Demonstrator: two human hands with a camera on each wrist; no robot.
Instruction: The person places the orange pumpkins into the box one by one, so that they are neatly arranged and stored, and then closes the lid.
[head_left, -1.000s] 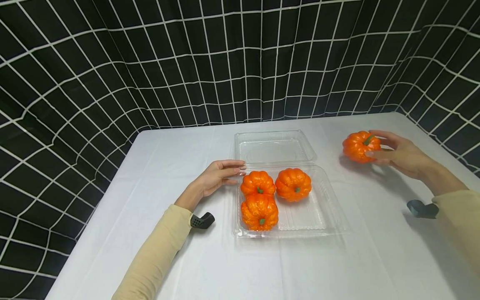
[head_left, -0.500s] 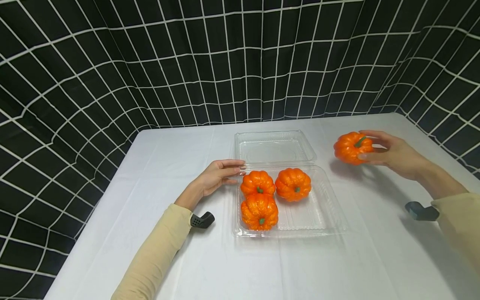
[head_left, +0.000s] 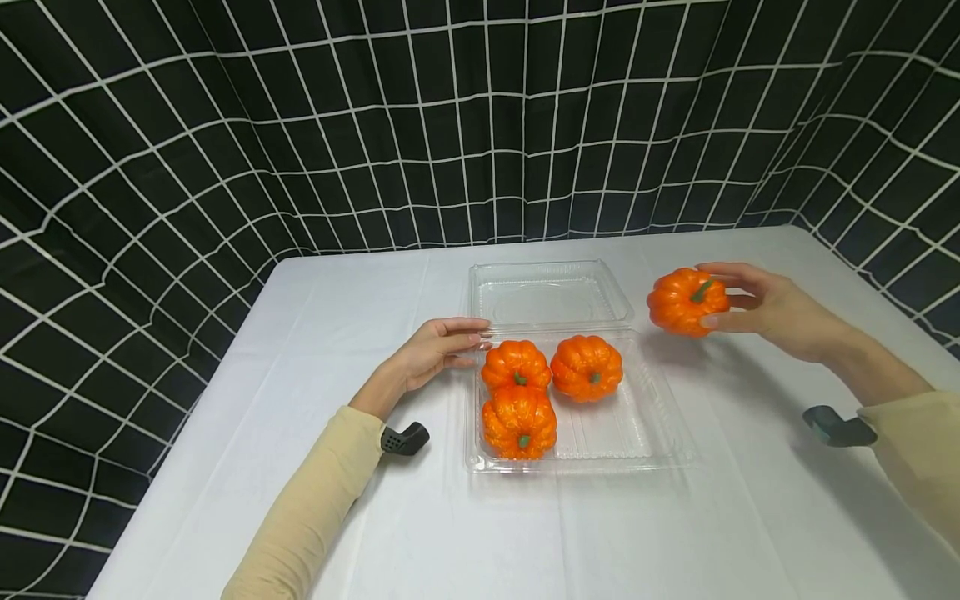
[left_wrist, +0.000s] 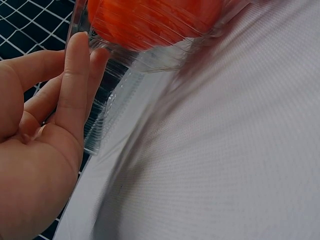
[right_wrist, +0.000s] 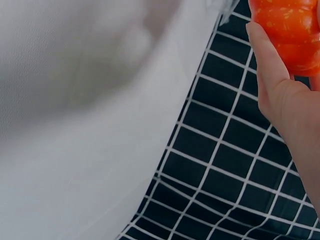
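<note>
In the head view my right hand (head_left: 772,312) holds an orange toy pumpkin (head_left: 686,302) with a green stem, thumb on the near side and fingers behind. The pumpkin is raised over the table, just right of a clear plastic clamshell container (head_left: 615,433). My left hand (head_left: 431,354) holds the container's left edge near the hinge, its thumb (left_wrist: 74,95) and fingertips at the rim in the left wrist view. Inside the container sit a back-left pumpkin (head_left: 516,365), a front-left pumpkin (head_left: 520,423) and another pumpkin (head_left: 587,369) to the right.
The container's lid (head_left: 551,293) lies folded back behind its base. A white cloth covers the table (head_left: 622,533). Black curtains (head_left: 495,125) with a white grid stand behind and at both sides. Dark wrist mounts stick out from the left sleeve (head_left: 315,500) and right sleeve (head_left: 911,442).
My right hand has carried its pumpkin left and slightly nearer, toward the container. The left hand, the container and the pumpkins inside have stayed in place.
</note>
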